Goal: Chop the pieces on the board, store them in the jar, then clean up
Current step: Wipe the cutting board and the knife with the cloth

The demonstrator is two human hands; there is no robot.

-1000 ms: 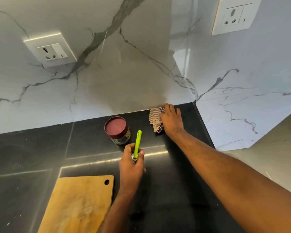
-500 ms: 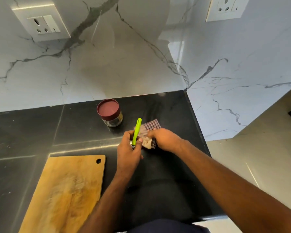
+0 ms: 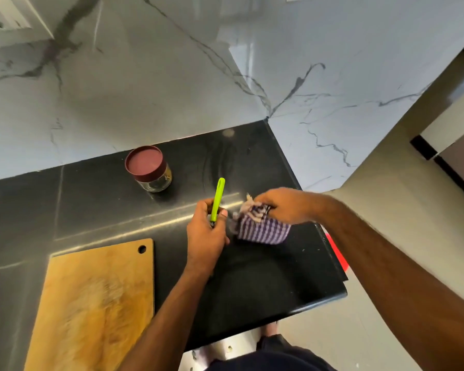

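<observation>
My left hand (image 3: 205, 234) grips a knife with a lime-green handle (image 3: 217, 199), the handle pointing up and away; the blade is hidden behind my fingers. Right beside it, my right hand (image 3: 284, 206) holds a bunched purple-and-white checked cloth (image 3: 263, 228) lifted over the black counter (image 3: 91, 199). A glass jar with a maroon lid (image 3: 145, 164) stands shut near the back wall. The bare wooden chopping board (image 3: 97, 298) lies at the lower left.
Marble walls meet in a corner behind the counter. The counter's right edge and front corner lie just under my right forearm, with beige floor beyond. A wall socket (image 3: 8, 20) sits at the top left. Something red (image 3: 338, 253) shows below the counter's right edge.
My right hand picked the cloth up from the back corner and brought it forward beside the knife. My left hand kept the knife. The camera tilted further down.
</observation>
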